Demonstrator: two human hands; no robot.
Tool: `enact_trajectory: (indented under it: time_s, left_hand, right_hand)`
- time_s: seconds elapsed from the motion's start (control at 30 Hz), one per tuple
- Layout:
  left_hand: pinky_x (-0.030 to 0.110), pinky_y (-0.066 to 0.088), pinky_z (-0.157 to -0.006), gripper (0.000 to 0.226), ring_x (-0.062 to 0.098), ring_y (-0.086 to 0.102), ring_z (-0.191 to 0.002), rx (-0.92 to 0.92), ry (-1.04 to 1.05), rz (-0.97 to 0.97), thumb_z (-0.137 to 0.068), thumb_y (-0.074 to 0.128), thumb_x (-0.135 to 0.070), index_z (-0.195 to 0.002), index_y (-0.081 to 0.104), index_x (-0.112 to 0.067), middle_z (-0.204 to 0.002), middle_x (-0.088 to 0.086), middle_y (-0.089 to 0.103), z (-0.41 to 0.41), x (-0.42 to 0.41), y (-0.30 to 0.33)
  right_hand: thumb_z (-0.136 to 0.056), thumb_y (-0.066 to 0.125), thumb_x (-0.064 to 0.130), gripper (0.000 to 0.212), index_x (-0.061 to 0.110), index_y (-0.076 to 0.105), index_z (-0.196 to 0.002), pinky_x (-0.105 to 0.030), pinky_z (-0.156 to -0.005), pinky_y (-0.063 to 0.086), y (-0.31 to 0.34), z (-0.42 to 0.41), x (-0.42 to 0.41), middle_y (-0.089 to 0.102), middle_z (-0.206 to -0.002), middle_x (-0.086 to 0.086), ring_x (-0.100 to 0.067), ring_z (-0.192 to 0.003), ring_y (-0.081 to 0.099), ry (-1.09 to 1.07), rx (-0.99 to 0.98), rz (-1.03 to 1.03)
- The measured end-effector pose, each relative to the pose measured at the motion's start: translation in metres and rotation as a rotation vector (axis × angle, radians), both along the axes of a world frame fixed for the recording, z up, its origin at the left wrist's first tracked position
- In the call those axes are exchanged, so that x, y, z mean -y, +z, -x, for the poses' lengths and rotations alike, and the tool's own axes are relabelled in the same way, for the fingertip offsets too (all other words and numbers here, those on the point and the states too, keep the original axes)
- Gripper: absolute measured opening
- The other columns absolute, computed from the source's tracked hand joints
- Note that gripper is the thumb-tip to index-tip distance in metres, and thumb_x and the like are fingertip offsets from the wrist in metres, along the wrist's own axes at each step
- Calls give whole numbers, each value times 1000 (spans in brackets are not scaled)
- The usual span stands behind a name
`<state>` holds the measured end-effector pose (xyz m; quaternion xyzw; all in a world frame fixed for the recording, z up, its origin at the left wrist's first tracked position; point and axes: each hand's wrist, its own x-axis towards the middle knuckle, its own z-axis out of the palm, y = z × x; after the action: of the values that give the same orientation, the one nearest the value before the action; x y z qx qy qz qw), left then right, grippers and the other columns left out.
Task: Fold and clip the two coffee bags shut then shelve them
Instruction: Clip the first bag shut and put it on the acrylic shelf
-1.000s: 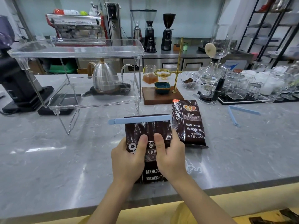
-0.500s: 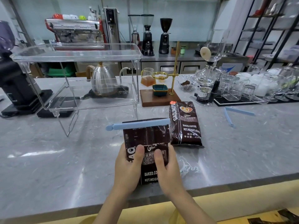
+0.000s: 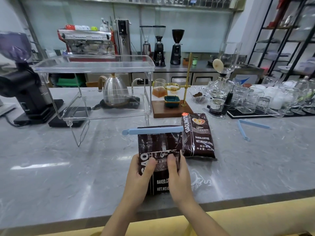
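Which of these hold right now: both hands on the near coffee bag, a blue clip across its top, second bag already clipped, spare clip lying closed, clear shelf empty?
1. Both the left hand and right hand grip the near coffee bag. True.
2. A blue clip runs across its folded top. True.
3. The second bag is clipped. False: it lies on the counter with no clip.
4. The spare clip lies closed. False: it lies spread open.
5. The clear shelf holds a bag. False: none is on it.
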<state>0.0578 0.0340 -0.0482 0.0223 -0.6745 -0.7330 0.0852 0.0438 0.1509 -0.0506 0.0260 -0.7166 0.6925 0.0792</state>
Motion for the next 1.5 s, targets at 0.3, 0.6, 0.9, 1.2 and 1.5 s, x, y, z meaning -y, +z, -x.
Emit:
enact_trajectory:
  time_s: [0.3,0.6,0.9,1.2,1.5]
  left_hand:
    - [24,53,-91,78,3,64,-115,-113,71,106,-69,72,-49,-139,42,-39,-128,-16,65,-18,38,10]
    - [19,57,-84,79,1,65,-113,-158,196,26,-81,73,-31,-148,33,-41,-132,-17,63,-35,69,23]
    - [29,59,-77,48,10,72,-100,-166,369,-163,-79,64,-41,-126,56,-35,-110,-11,74,-28,113,49]
    - [31,60,-68,26,4,72,-88,-127,327,-63,-84,61,-42,-107,50,-39,-107,-5,70,-9,138,76]
    - [18,50,-92,73,-1,60,-114,-132,182,274,-66,86,-34,-128,47,-34,-130,-11,58,14,155,101]
  right_hand:
    - [-81,48,65,56,18,67,-106,-38,-88,56,34,9,31,77,-99,1,-13,-94,72,77,163,163]
    - [-98,42,49,36,24,63,-112,-39,-87,57,55,8,73,77,-101,2,-13,-94,73,234,173,118]
    - [-83,74,18,70,51,37,-132,-11,-87,48,63,-12,95,58,-125,30,8,-117,55,462,-175,-218]
    - [-62,89,25,110,64,16,-134,-5,-88,44,85,14,110,49,-126,43,16,-116,50,485,-284,-392]
    - [-73,83,6,77,39,47,-132,-31,-84,58,107,60,126,71,-109,19,-4,-99,70,414,-333,-311]
